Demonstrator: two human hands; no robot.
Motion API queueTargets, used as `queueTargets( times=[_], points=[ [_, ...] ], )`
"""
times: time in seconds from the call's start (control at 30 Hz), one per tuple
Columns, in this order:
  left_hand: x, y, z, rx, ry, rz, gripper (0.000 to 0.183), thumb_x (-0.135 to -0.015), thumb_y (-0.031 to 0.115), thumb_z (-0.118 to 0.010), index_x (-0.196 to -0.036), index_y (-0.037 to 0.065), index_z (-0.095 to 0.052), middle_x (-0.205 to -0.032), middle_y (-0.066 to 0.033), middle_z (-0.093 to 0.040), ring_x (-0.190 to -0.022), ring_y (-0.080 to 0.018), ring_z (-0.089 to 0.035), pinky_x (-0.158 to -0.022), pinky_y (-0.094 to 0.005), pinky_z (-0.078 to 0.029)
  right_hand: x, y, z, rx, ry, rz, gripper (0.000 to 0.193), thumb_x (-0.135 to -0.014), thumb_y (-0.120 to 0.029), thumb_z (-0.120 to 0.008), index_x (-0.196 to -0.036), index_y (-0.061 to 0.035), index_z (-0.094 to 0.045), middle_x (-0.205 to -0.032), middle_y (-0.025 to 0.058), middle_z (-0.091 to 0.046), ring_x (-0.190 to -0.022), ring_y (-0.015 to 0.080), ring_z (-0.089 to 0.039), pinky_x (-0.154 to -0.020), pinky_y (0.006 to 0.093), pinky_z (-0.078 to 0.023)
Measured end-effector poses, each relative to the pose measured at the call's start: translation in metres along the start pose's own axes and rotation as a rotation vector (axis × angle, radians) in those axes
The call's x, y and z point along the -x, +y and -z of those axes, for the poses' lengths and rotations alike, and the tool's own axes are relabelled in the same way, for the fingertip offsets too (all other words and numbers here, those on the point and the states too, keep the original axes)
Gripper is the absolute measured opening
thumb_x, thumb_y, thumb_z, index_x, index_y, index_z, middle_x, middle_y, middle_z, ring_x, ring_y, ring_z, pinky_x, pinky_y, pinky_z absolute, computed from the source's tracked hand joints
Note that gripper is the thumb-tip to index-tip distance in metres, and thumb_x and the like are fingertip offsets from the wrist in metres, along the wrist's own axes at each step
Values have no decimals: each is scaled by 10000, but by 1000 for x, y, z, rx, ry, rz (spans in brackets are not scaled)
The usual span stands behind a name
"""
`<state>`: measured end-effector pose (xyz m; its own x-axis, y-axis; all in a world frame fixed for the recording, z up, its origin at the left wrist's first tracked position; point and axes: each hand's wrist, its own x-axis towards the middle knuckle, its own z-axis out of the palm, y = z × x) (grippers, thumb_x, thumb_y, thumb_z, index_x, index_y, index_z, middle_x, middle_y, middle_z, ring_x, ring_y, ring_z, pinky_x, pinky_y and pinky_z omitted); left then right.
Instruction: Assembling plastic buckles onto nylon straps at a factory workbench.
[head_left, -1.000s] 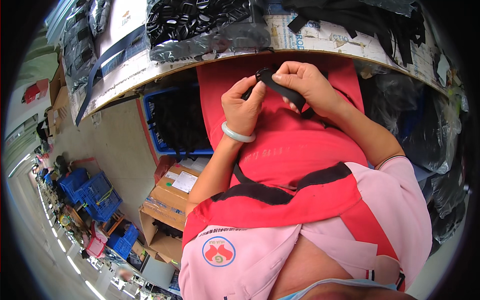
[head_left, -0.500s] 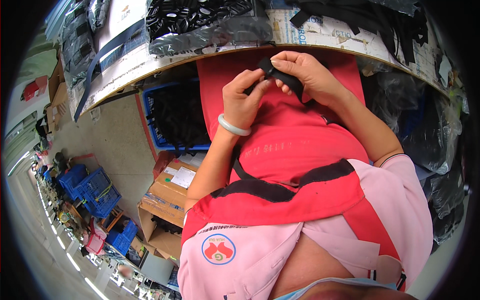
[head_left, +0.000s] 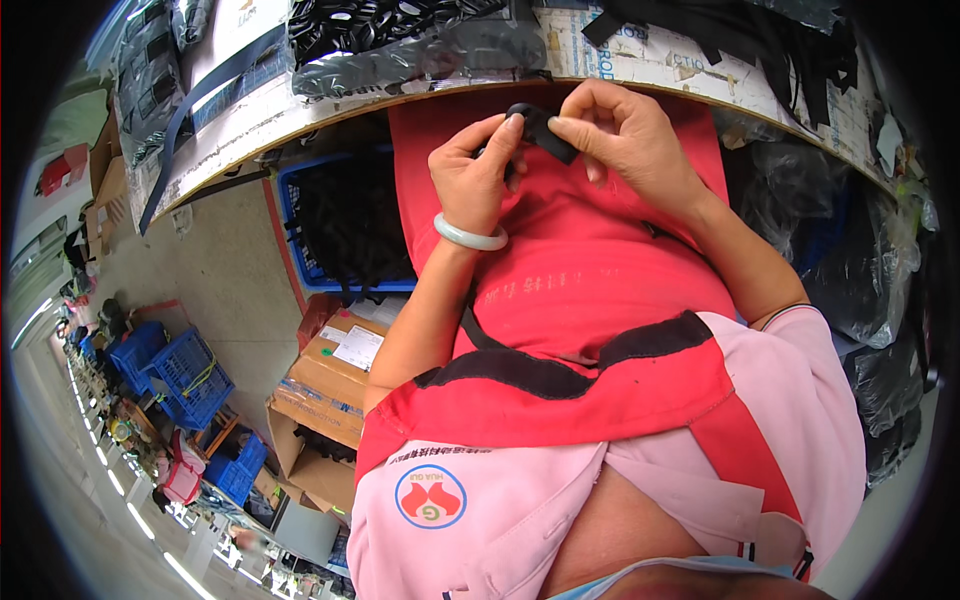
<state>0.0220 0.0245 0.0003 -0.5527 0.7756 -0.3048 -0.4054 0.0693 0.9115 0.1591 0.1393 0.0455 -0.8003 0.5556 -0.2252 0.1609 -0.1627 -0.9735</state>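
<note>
Over my lap, a short piece of black webbing strap [head_left: 548, 138] spans the gap between my two hands, bent at its left end. My left hand [head_left: 474, 172], with a pale bangle [head_left: 470, 234] on the wrist, pinches that end between thumb and fingers. A dark rounded part shows at the fingertips, too small to name. My right hand [head_left: 632, 145] grips the strap's other end between thumb and curled fingers. Beneath both hands lies the red apron [head_left: 600, 240].
The curved table edge [head_left: 400, 104] runs just beyond my hands. On it are a clear bag of black plastic buckles [head_left: 400, 30] and black straps [head_left: 700, 30]. Below left stand a blue crate [head_left: 300, 255] of black material and a cardboard box [head_left: 325, 385]. Plastic bags [head_left: 860, 270] hang at right.
Both hands have shifted slightly apart. The strap has turned from hanging over the right fingers to stretching between the hands, its short end now showing. My left hand has moved a little left.
</note>
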Motion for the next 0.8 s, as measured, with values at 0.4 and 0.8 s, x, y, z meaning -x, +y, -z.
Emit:
queueTargets(
  times=[0.4,0.8],
  points=[
    [1,-5,5,-152,-108,-250,124,-841,1,-689,-962,-1,-716,-803,-8,-610,-603,-43,-508,-492,-185,-367,-11,25,2,-284,33,-261,201,-945,-177,-596,-1043,-6,-557,-744,11,-572,-580,75,-586,-495,208,-495],
    [62,87,136,-323,-164,66,127,-880,44,-615,-929,-39,-698,-809,-34,-590,-556,-60,-497,-474,-196,-335,-41,36,-8,-57,-103,-162,182,-937,-240,-614,-928,-59,-599,-690,-43,-528,-571,25,-470,-528,180,-401]
  ],
)
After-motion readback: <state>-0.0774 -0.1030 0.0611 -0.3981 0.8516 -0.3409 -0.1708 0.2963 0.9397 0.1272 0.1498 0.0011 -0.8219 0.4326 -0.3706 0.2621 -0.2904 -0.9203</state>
